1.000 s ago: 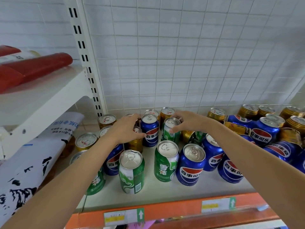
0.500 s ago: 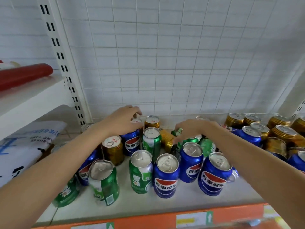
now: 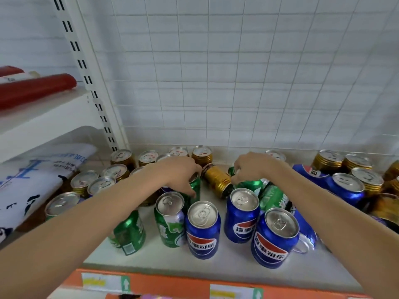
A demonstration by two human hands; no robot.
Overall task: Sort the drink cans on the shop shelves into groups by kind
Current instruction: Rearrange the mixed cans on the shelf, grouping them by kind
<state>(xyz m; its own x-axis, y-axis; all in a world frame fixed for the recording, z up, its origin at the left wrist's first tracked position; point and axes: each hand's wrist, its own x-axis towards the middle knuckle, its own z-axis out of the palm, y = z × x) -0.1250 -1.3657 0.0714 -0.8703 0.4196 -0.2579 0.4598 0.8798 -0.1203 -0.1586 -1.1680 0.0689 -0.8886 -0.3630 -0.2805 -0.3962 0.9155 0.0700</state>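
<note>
Both hands curl over green cans (image 3: 195,186) (left (image 3: 179,175), right (image 3: 251,168)).

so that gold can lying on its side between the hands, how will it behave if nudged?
The gold can lies on its side on the smooth shelf, so it will probably roll. It looks like rigid metal, likely stiff. Neighbouring cans crowd it, so it may knock the green can under the right hand.

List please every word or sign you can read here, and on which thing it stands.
"百事可乐": front blue can and right blue can.
"百事", rest hidden: middle blue can.
Up arrows: shelf-edge tags.
Blurred: green cans, white roll.
</note>
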